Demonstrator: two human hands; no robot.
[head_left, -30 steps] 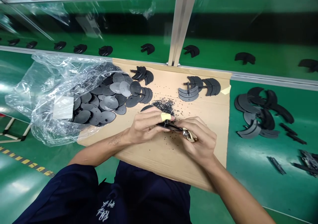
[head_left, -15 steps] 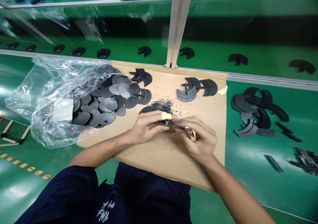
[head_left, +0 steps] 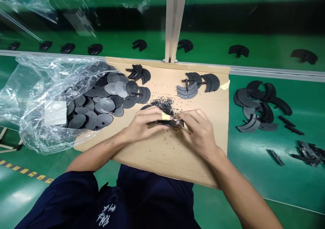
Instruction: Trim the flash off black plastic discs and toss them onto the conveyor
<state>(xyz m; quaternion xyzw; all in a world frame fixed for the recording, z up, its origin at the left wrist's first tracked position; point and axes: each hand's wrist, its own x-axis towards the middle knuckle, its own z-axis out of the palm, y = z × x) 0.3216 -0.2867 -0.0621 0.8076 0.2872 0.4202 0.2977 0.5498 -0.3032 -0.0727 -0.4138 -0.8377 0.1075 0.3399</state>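
Brown cardboard (head_left: 170,159) lies before you, and over its middle your two hands meet at one dark part (head_left: 164,122). Your left hand (head_left: 144,124) pinches it between thumb and fingers, the yellow tape (head_left: 166,116) on a finger lying just above it. Your right hand (head_left: 200,131) is closed around a tool (head_left: 178,121) with a shiny metal head and pale yellowish handles, mostly hidden in your palm. That head sits at the right end of the part; whether its jaws bite cannot be told.

Just beyond your fingers is a scatter of black bits (head_left: 164,104), thickest in one heap, with a few strays nearer you. One disc (head_left: 145,107) lies close by your left hand, partly covered by it.

To your left, a pile of discs (head_left: 90,105) spills from a clear bag (head_left: 30,83) bearing a white label (head_left: 56,112). Curved pieces (head_left: 146,76) lie at the far left of the cardboard, and a second group (head_left: 198,83) at the far right, near a yellow strip (head_left: 225,85) at the edge.

On the green bench (head_left: 254,185) to your right are a pile of curved parts (head_left: 266,112), some thin bars (head_left: 290,125) and a tangled heap (head_left: 308,153). Behind the metal rail (head_left: 279,74), single black parts (head_left: 238,50) stand in a row, with an upright post (head_left: 175,22) between two of them.
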